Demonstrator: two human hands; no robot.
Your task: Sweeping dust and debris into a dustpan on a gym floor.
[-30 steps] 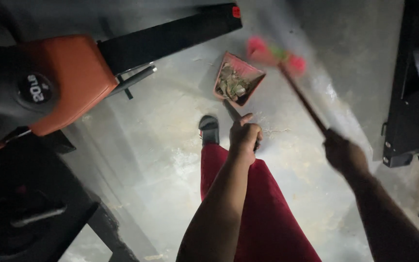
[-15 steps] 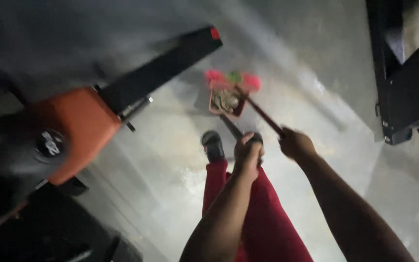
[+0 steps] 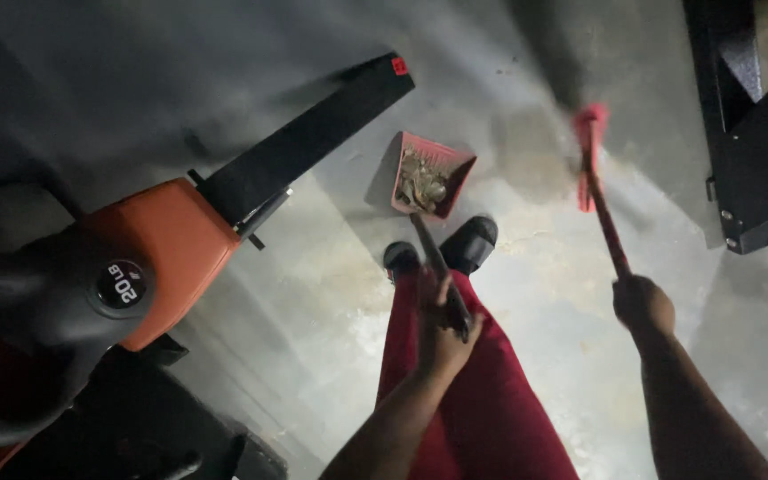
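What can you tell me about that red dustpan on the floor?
The dustpan is a reddish-pink scoop, plastic by the look of it, with low side walls and a long dark handle rising toward the camera. It rests on the grey concrete floor just ahead of the person's dark shoes. Pale debris fills its tray. The left hand grips the handle's upper end.

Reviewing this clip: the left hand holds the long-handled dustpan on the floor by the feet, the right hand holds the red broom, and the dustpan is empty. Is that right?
Not quite. The head view shows the dustpan is not empty: a pile of pale debris lies in it. The rest stands: the left hand grips its long handle, the pan sits on the concrete floor just ahead of the dark shoes, and the right hand holds the red broom.
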